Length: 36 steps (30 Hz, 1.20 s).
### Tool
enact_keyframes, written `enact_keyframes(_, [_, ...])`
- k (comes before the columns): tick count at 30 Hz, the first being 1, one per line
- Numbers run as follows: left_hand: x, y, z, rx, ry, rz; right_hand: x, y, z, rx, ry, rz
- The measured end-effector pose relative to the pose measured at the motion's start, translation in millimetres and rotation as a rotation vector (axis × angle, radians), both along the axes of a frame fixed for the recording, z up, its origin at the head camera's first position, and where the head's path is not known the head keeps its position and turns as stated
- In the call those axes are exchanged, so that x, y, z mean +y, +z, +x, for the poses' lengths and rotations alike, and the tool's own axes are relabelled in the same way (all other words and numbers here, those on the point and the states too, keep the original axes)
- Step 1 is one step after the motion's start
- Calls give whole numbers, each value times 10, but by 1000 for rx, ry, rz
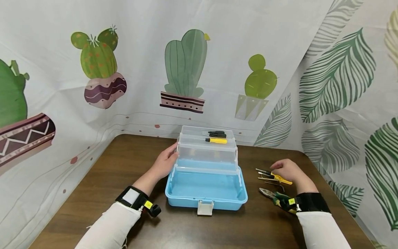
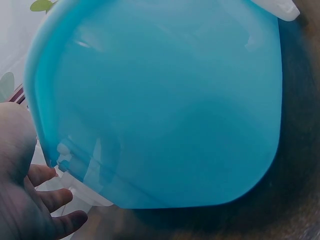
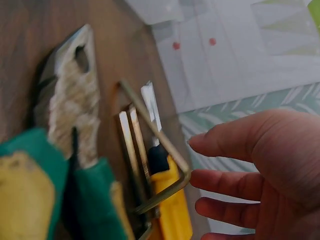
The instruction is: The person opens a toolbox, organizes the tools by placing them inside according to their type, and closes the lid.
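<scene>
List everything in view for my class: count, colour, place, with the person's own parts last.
toolbox: one, light blue, table's centre
trays: at least two, translucent, above the toolbox
black screwdrivers: at least two, black, on the trays
yellow screwdriver: one, yellow handle, on the trays
loose screwdriver: one, yellow handle, table's right
bent rods: count unclear, brassy, beside the loose screwdriver
pliers: one, green and yellow handles, table's right
table: one, brown, under the toolbox
printed cloth: count unclear, mostly white, behind the table
wristbands: two, black, one per wrist
sleeves: two, white, forearms
left fingers: several, bare, toolbox's left side
right fingers: several, bare, near bent rods
</scene>
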<state>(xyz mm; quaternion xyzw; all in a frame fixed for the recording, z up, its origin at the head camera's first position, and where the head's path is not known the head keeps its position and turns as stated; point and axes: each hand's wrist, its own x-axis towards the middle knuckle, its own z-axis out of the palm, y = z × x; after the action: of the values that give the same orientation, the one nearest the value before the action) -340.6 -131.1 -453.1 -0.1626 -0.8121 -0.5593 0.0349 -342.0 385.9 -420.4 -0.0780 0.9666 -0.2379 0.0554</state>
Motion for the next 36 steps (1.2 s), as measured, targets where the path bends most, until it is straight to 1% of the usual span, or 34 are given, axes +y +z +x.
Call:
enact_keyframes(6, [5, 9, 9, -15, 12, -15, 37, -122, -30, -3, -12, 19])
enact_keyframes(9, [0, 3, 6, -18, 12, -15, 35, -146, -43, -5, -19, 28])
enact_keyframes(17, [-5, -19, -10, -13, 10, -13, 17, -139, -70, -42, -42, 19])
enact_keyframes(18, [2, 18, 17, -16, 8, -15, 14, -136, -76, -45, -47, 20])
enact_keyframes(24, [4, 24, 29, -22, 2, -14, -15, -113, -88, -50, -71, 35])
enact_keyframes(25, [-5, -12, 3, -19, 4, -12, -20, -109, -85, -49, -75, 38])
enact_keyframes(30, [-12, -11, 13, -23, 8, -22, -22, -108, -83, -42, -90, 49])
enact_keyframes(36, [-9, -15, 14, -19, 10, -20, -14, -128, -112, -60, -116, 50])
